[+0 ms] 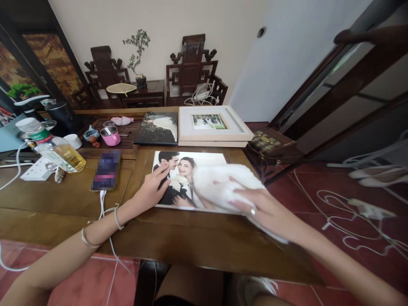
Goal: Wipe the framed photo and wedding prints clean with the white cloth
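Note:
A flat wedding photo panel (183, 187) lies on the brown wooden table (191, 240), showing a couple with white flowers. On its left part rests my left hand (156, 187), fingers stretched out over the picture. My right hand (251, 199), smeared a little by motion, grips a white cloth (223, 182). The cloth is bunched over the right part of the panel and hides it there, with a fold hanging down by the wrist.
Behind the panel lie a dark photo panel (158, 127) and a pale picture frame (237, 123). To the left are a phone (106, 170) on a white cable, a bottle (62, 151), a power strip (38, 169) and a pink cup (110, 137). Cables (360, 216) lie on the floor at right.

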`<state>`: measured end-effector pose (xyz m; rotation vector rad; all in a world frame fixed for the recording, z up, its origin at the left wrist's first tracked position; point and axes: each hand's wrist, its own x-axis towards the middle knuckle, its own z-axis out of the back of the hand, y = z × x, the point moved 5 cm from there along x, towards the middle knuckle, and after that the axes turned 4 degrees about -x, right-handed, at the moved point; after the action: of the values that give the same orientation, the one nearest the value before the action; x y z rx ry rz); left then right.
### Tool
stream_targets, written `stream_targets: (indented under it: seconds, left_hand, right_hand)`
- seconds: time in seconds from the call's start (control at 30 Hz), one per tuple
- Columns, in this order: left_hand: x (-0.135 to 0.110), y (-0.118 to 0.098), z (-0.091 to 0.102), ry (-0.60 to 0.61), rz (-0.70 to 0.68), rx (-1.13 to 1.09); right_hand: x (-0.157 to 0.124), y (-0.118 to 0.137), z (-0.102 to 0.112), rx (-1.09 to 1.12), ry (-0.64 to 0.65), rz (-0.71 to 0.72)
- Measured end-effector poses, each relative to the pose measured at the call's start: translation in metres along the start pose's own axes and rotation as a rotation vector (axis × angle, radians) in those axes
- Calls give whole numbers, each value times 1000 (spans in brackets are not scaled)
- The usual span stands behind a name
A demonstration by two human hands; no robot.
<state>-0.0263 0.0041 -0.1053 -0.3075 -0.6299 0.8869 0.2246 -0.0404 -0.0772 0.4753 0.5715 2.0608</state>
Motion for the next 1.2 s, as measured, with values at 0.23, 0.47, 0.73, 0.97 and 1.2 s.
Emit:
stream_targets:
  seconds: [0.23,0.47,0.73,0.97,1.2]
  left_hand:
    - [0,1,-1,11,20,2]
    - [-1,0,0,18,-12,-7]
    - [-1,0,0,15,-16,-9]
    - [-3,4,-4,-6,-2,-26]
    - [-3,5,-5,8,-7,-16]
  right_hand:
    - [-30,33,-9,-15,195,78]
    - [59,-18,8,29,9,36]
    - [97,-16,7,-86,-48,87]
    - [16,45,-24,-75,123,175]
    - [16,51,-23,-39,194,145]
